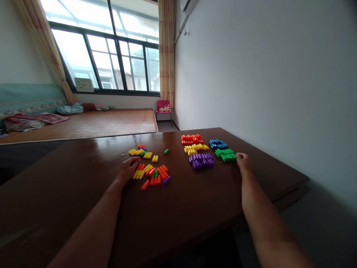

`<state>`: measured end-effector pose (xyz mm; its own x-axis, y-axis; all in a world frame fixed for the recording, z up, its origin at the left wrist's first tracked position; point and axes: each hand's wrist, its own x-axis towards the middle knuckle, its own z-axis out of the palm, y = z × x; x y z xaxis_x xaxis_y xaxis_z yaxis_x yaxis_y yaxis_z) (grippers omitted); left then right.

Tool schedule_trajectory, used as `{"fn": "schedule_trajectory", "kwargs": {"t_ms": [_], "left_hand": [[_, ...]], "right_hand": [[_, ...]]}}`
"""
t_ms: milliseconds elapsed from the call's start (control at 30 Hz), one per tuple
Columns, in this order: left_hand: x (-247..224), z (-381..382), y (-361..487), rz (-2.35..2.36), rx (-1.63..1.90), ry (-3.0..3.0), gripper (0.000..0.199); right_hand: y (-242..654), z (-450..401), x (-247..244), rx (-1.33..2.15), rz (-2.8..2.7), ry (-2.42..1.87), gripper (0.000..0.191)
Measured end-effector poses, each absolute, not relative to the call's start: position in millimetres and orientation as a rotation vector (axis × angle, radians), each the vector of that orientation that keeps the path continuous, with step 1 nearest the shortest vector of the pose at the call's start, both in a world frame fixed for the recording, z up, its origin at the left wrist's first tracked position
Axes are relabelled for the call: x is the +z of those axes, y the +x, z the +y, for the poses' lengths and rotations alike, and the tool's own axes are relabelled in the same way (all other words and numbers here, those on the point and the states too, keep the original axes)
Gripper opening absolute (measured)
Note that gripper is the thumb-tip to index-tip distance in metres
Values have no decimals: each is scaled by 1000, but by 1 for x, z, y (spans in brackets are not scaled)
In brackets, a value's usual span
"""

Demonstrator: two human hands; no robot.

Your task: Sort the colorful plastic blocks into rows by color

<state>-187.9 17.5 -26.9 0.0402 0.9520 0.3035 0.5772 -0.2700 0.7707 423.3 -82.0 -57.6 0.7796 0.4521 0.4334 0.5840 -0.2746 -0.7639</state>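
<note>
My left hand [129, 169] rests at the left edge of a loose mix of small plastic tube-shaped pieces [159, 172], red, orange, yellow, green and purple. Its fingers stretch towards them, with nothing visible in its grasp. Beyond it lie more mixed pieces [136, 152], and a single green piece [166, 151] lies apart. My right hand [244, 162] is closed at the right end of a row of green pieces [225, 155]; whatever its curled fingers hold is hidden. Sorted by colour nearby are purple pieces [201, 160], yellow pieces [195, 149], red pieces [192, 139] and blue pieces [218, 144].
The pieces lie on a dark brown glossy table [184, 212], whose right edge runs near a white wall [264, 82]. Behind the table are a low bed with a woven mat [117, 121], a pink chair [163, 104] with a soft toy, and a window [111, 56].
</note>
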Motion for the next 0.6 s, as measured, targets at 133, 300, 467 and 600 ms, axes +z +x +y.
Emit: {"fn": "schedule_trajectory", "kwargs": {"t_ms": [133,300,467,600], "left_hand": [[-27,18,-188,1547,1131,1900,34],[-26,15,-185,1619,1116,1928,32],[-27,12,-182,1632,1161,1902,30],[-32,14,-181,1644,1199,1860,31]], "right_hand": [[416,-88,-51,-205,-780,-1957,39],[385,-93,-30,-508,-832,-1838,40],[276,-70,6,-573,-1483,-1512,35],[146,-49,23,-281,-2148,-1281,29]]}}
